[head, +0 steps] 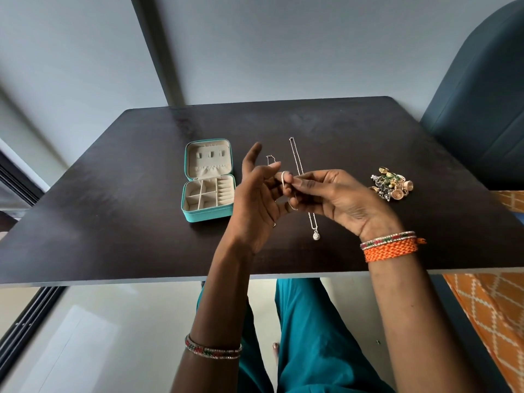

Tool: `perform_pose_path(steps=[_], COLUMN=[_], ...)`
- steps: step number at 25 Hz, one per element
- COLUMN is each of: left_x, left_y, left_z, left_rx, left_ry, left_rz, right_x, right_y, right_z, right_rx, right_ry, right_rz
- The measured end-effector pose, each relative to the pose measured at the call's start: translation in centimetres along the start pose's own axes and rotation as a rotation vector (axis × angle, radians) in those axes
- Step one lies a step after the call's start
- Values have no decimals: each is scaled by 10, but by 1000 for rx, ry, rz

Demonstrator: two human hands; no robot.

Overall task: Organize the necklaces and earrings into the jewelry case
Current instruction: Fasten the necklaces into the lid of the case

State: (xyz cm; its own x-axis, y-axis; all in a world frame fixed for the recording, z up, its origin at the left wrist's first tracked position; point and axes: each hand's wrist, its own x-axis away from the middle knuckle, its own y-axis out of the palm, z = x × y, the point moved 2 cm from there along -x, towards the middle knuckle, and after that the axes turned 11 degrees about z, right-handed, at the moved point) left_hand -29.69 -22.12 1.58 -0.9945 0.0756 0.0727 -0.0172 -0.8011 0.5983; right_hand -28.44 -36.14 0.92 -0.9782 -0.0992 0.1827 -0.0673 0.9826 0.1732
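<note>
While both hands are hovering above the dark surface (113, 208), the right hand (334, 198) is pinching a small silver ring-like piece (284, 177) against the left hand (256, 199), whose fingers are spreading upward. Just left of the left hand, the teal jewelry case (208, 180) is lying open. A silver pendant necklace (315, 234) is lying beneath the right hand, and a heap of gold earrings (392, 184) is sitting beyond it to the right.

The teal jewelry case (208, 180) lay open on the bench, its cream compartments showing. A silver pendant necklace (314, 228) lay stretched out right of it, a second chain (269, 158) between them. Gold-toned earrings (392, 185) sat heaped far right.
</note>
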Motion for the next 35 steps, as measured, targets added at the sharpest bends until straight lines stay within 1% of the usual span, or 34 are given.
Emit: perform_pose_path(steps=[3, 5, 6, 8, 10, 12, 15, 17, 20, 23, 25, 28, 30, 33, 35], left_x=[-5, -5, -6, -9, -13, -15, -15, -20, -31, -34, -35, -34, -34, -40, -47], left_y=[-4, -9, -11, -14, -20, -32, -52, -61, -73, -80, -79, -74, -72, -75, -80], left_z=[1, 1, 1, 6, 15, 24, 33, 38, 43, 43, 44, 46, 45, 48, 56], left_rx=[-76, -55, -38, -42, -102, -183, -254, -347, -490, -659, -711, -815, -855, -941, -976], left_ry=[-21, -38, -16, 100, 236, 323, 349, 345, 323, 334, 342, 364, 356, 299, 310], left_rz=[111, 195, 227, 312, 430, 538, 667, 713, 695, 648, 633, 672, 675, 611, 510], right_x=[-8, -13, -15, -22, -31, -41, -52, -59, -72, -84, -89, -95, -98, -102, -106], right_y=[8, 15, 20, 33, 48, 65, 90, 98, 105, 109, 108, 106, 106, 108, 110], right_z=[-1, -5, -7, -14, -21, -27, -31, -29, -23, -12, -7, -6, -5, -4, -10], right_rx=[25, 77, 125, 234, 316, 349, 447, 435, 385, 339, 296, 237, 243, 284, 341], right_ry=[-80, -178, -237, -371, -512, -610, -702, -711, -693, -641, -605, -574, -576, -600, -633], right_rz=[77, 146, 184, 253, 339, 407, 417, 431, 451, 421, 413, 405, 404, 412, 395])
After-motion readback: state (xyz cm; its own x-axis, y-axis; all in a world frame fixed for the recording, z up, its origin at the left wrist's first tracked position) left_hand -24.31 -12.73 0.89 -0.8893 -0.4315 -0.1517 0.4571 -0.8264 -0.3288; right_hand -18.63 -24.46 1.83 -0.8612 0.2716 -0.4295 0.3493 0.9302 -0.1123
